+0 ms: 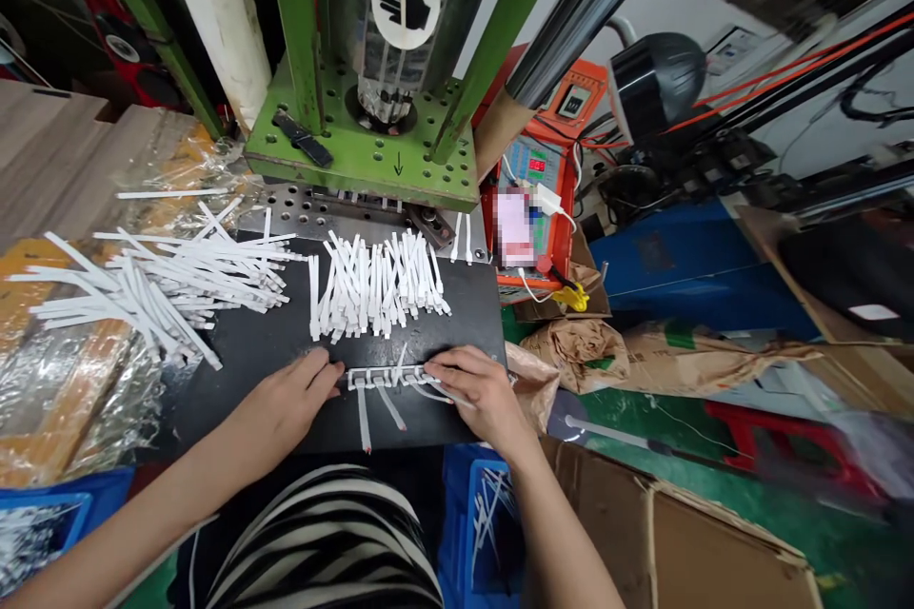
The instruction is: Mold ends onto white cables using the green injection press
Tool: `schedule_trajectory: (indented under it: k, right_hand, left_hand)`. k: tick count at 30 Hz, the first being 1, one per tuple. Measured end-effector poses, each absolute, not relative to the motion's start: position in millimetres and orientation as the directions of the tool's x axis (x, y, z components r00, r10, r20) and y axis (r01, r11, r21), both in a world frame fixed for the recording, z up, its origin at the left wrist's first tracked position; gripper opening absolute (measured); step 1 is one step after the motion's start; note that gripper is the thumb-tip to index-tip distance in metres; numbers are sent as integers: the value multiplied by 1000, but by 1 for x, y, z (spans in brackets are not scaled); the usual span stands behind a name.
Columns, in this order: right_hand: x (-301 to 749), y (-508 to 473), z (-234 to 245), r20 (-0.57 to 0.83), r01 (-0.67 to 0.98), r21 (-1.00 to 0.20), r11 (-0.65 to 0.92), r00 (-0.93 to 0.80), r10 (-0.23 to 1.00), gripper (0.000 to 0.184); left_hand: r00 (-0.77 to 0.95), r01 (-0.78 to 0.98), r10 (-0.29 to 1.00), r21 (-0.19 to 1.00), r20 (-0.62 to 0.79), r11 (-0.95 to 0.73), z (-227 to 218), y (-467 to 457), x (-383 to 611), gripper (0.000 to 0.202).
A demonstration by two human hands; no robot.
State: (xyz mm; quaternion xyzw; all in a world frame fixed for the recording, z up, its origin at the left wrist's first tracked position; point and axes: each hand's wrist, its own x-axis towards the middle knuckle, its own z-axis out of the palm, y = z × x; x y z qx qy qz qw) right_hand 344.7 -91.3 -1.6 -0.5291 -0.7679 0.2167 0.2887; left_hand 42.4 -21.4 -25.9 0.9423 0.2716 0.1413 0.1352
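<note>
A narrow metal mould bar (pixel 386 377) lies across the black worktop (pixel 286 357) in front of me, with several white flat cables seated in it. Loose ends of these cables, such as one white cable (pixel 364 419), hang out toward me. My left hand (pixel 304 395) pinches the bar's left end. At the right end, my right hand (pixel 478 390) has its fingers closed on the bar, with a cable end beside them. Just beyond the bar spreads a pile of short white cables (pixel 378 290); another pile of longer white cables (pixel 192 276) lies to the left.
A green press (pixel 357 147) stands behind the worktop, a hand warning sign (pixel 406 0) on its guard. To its right is an orange control box (pixel 535 162) with a phone (pixel 514 224) on it. Blue bins (pixel 457 533) and a cardboard box (pixel 714 542) sit below.
</note>
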Motion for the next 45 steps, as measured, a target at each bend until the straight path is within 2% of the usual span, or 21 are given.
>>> schedule_trajectory:
  k: [3, 5, 7, 9, 11, 14, 17, 18, 20, 22, 23, 25, 27, 29, 32, 35, 37, 38, 40, 42, 45]
  right_hand:
    - [345, -69, 6, 71, 613, -712, 343, -423, 903, 31]
    - [331, -49, 5, 49, 588, -740, 326, -437, 898, 34]
    - [310, -25, 0, 136, 616, -741, 269, -255, 957, 32]
    - [296, -5, -5, 251, 626, -765, 154, 69, 965, 28]
    - [299, 1, -9, 297, 565, -823, 55, 347, 889, 24]
    - [339, -33, -17, 268, 490, -868, -77, 595, 757, 21]
    - [399, -101, -29, 270, 518, -769, -374, 795, 544, 34]
    - [417, -123, -32, 285, 523, -665, -533, 838, 465, 38]
    - [442, -160, -37, 231, 504, -481, -717, 862, 451, 41]
    - [446, -179, -38, 221, 551, -335, -765, 835, 505, 43]
    - [440, -181, -36, 242, 617, -292, -730, 787, 568, 42]
    - [413, -174, -29, 282, 803, -278, -527, 593, 754, 37]
    - [374, -157, -19, 302, 888, -434, -151, 302, 904, 29]
    - [333, -139, -11, 324, 756, -628, 185, 38, 945, 38]
    - [287, -122, -5, 392, 530, -749, 398, -130, 911, 51]
    - [275, -109, 3, 409, 463, -795, 392, -69, 910, 36]
    - [282, -92, 12, 347, 487, -821, 297, 13, 938, 18]
    - [289, -79, 17, 294, 506, -831, 232, 46, 955, 16]
    - [303, -47, 23, 153, 519, -849, 98, 64, 986, 27]
    - [315, -9, 22, 14, 492, -871, -12, 49, 999, 35]
    - [325, 38, 10, -92, 534, -838, -114, 67, 993, 41]
  left_hand:
    - [838, 447, 536, 430, 106, -784, -20, -14, 45, 27]
    - [849, 439, 522, 444, 80, -781, -16, -12, 44, 26]
    - [854, 431, 511, 415, 101, -801, -13, -11, 44, 25]
    - [854, 426, 504, 380, 132, -821, -13, -12, 43, 23]
    - [851, 421, 500, 359, 161, -833, -15, -14, 39, 22]
    - [834, 434, 519, 358, 188, -827, -20, -19, 27, 23]
    - [806, 461, 562, 396, 188, -794, -27, -25, 14, 25]
    - [796, 468, 576, 411, 188, -782, -29, -27, 10, 25]
    - [774, 487, 604, 432, 189, -759, -29, -31, 6, 26]
    - [745, 509, 634, 436, 209, -742, -26, -34, 5, 29]
    - [732, 510, 640, 435, 232, -742, -23, -34, 6, 32]
    - [712, 460, 622, 454, 325, -763, -15, -34, 13, 37]
    - [687, 317, 571, 522, 449, -792, -8, -34, 26, 38]
    - [657, 154, 530, 593, 536, -790, -5, -35, 43, 35]
    - [619, 64, 512, 611, 596, -789, -7, -38, 64, 18]
    - [550, 77, 609, 691, 572, -719, -4, -35, 74, 18]
    - [510, 100, 735, 818, 447, -567, 3, -27, 78, 20]
    - [493, 135, 796, 873, 352, -469, 8, -20, 81, 23]
    - [458, 253, 875, 921, 156, -296, 16, -1, 91, 36]
    - [439, 368, 898, 908, 18, -198, 20, 23, 104, 45]
    - [419, 458, 908, 869, -24, -188, 18, 54, 118, 37]
